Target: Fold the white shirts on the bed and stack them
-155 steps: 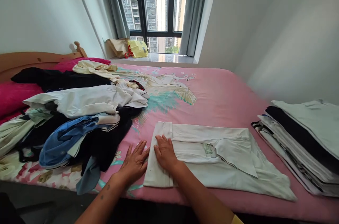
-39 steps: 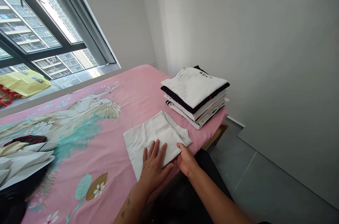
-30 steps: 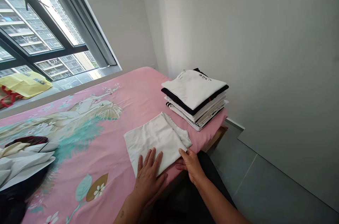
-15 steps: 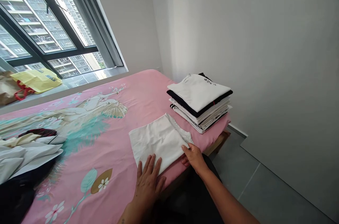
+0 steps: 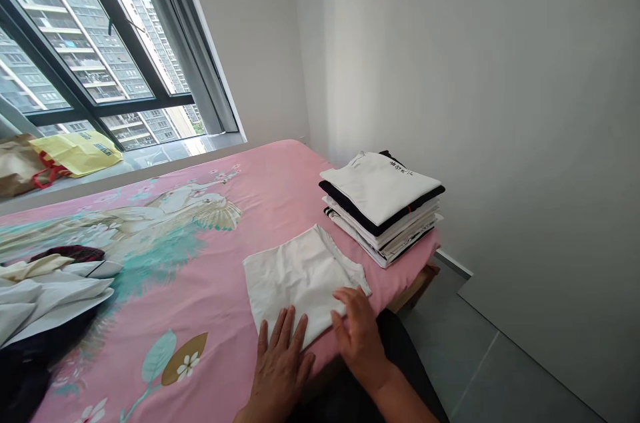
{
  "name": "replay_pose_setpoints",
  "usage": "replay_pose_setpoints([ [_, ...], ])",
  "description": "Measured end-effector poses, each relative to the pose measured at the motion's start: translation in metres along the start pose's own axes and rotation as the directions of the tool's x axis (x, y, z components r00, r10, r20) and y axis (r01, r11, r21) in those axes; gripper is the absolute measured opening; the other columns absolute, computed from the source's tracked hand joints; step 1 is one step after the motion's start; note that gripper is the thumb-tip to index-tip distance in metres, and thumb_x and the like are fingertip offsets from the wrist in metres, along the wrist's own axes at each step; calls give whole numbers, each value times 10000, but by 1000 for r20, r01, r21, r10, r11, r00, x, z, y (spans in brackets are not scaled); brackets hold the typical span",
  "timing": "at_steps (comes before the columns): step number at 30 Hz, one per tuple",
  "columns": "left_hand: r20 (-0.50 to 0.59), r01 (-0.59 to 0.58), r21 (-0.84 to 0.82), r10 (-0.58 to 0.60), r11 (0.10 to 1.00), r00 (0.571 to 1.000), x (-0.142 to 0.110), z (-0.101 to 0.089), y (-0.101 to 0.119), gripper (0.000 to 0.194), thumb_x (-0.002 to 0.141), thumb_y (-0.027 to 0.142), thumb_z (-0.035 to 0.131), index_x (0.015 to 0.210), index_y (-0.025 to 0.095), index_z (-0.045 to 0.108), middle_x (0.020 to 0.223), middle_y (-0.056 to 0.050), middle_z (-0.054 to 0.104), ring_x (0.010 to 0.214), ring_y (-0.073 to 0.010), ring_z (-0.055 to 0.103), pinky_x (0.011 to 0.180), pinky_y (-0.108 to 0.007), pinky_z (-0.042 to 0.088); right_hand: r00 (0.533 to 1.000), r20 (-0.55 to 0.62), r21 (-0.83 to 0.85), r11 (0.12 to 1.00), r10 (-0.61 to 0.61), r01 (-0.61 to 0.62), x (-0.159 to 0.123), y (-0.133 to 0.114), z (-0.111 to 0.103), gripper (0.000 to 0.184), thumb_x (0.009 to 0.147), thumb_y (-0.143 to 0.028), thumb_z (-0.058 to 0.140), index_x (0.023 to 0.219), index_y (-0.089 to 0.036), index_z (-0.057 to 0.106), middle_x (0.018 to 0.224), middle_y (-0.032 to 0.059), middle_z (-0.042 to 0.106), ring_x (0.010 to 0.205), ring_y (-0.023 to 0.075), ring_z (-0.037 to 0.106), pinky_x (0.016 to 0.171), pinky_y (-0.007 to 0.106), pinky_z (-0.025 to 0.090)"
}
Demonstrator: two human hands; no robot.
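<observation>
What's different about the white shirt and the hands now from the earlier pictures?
The white shirt was long; now it is folded into a shorter bundle. The left hand slid from the shirt's middle back to its near edge. The right hand let go of the near edge, and its fingers opened. The stack of folded clothes and the yellow bag stayed put.
</observation>
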State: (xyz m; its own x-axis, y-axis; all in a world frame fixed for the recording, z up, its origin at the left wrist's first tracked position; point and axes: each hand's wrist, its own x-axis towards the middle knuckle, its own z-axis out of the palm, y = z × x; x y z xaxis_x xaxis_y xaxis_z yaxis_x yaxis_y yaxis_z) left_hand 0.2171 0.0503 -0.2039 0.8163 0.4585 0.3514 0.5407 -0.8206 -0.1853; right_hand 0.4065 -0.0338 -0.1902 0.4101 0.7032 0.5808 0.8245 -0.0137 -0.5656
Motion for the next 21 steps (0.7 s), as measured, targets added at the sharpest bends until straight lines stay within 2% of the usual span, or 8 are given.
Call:
replay_pose_setpoints([
  [2,-26,-23,34,24,999,999,-1,1,-1,568,869,382,471,1407,272,331,1460,-73,352,1342,-245,313,1131,-455,37,995,76,-154,985,-70,82,-4,-2,14,471,897,-317,444,1338,-168,374,1338,122,475,1273,265,386,1066,523,242],
  [4,-50,-54,55,57,997,997,-3,2,-5,572,864,392,482,1404,275,336,1452,-67,367,1337,-233,324,1135,-439,60,993,94,-285,953,-74,98,-10,5,28,593,890,-364,457,1410,-145,275,1417,135,386,1329,294,300,1073,560,186],
  [7,-76,-71,23,73,997,994,2,1,-16,527,865,386,490,1374,294,387,1432,-47,403,1322,-227,352,1114,-435,203,990,118,-362,925,-79,117,-20,19,43,647,886,-397,454,1436,-141,231,1453,126,328,1352,296,257,1079,559,154],
  [9,-59,-25,-44,22,999,998,16,-2,-26,465,879,342,476,1341,301,431,1423,-36,418,1324,-227,351,1066,-437,317,989,117,-378,917,-86,125,-24,26,48,653,881,-406,454,1437,-143,236,1460,118,315,1355,293,251,1085,552,137],
  [12,-4,49,-185,-50,982,999,60,-8,-42,393,902,281,430,1291,292,484,1420,-38,421,1335,-227,332,1037,-450,376,989,96,-391,909,-116,145,-24,30,50,651,867,-416,469,1423,-134,280,1451,116,332,1346,295,272,1091,543,108],
  [15,34,30,-320,-20,947,999,119,-3,-58,354,914,264,391,1242,266,524,1395,-54,450,1327,-220,345,1054,-449,368,987,73,-388,908,-143,160,-22,32,50,635,851,-410,482,1396,-117,338,1429,124,370,1326,299,311,1095,533,87],
  [18,84,-6,-374,41,927,996,174,18,-71,350,920,248,357,1220,230,536,1361,-73,484,1315,-213,362,1056,-432,367,985,26,-363,917,-168,166,-20,35,51,601,840,-402,480,1361,-113,398,1383,130,436,1284,292,379,1099,520,83],
  [21,148,-21,-384,85,923,985,216,44,-81,359,912,198,334,1200,228,546,1333,-66,509,1293,-208,393,1049,-421,372,985,-61,-311,941,-163,136,-20,39,59,570,840,-435,463,1330,-143,449,1318,115,515,1215,278,466,1103,500,101],
])
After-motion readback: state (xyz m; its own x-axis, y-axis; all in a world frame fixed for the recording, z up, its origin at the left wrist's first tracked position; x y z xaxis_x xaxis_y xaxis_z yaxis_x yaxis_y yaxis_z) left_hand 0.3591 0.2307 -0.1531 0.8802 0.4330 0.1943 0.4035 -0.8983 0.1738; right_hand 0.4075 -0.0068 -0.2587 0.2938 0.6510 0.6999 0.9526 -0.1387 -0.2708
